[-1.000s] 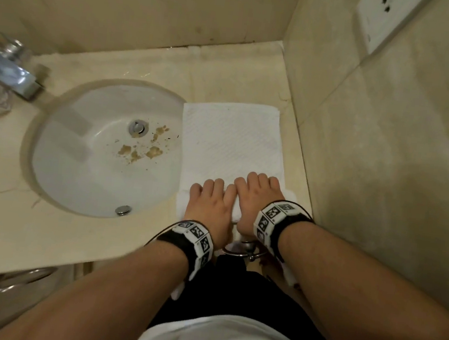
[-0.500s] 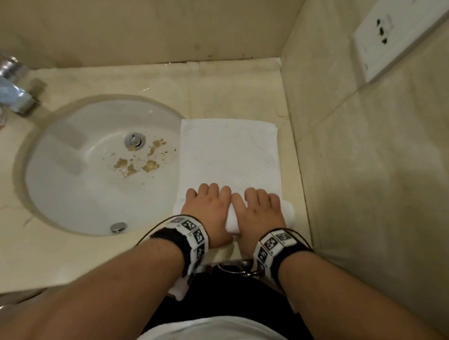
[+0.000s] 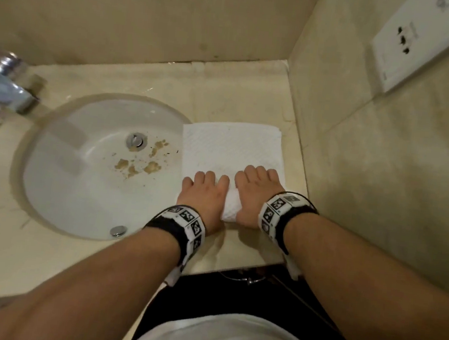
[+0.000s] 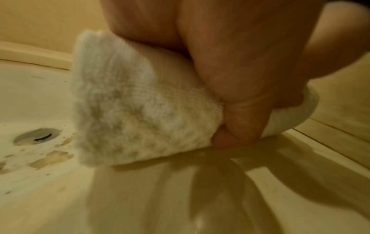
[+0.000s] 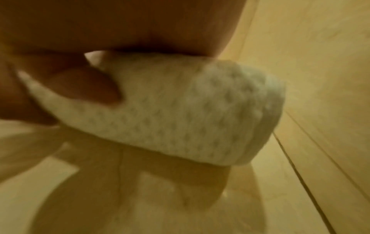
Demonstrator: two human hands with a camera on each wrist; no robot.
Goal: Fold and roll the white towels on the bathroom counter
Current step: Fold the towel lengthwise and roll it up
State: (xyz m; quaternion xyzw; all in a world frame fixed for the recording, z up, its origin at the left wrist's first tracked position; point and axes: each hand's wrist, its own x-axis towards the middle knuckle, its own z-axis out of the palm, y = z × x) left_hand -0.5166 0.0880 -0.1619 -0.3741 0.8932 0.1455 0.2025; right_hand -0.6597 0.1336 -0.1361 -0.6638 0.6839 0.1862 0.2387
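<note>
Waffle-weave towel (image 3: 232,145), half rolled on beige marble counter (image 3: 234,88).
Left hand (image 3: 206,195) and right hand (image 3: 254,193) curl around its soft cylinder, sink (image 3: 50,179) at 9 o'clock.

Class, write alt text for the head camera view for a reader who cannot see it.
Both hands, left hand and right hand, grip a half-rolled white towel on a beige counter. A stained sink lies to its left.

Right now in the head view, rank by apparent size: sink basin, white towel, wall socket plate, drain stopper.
1. sink basin
2. white towel, counting flat part and roll
3. wall socket plate, cut by the frame edge and nearer the camera, so its place is unsure
4. drain stopper
</note>
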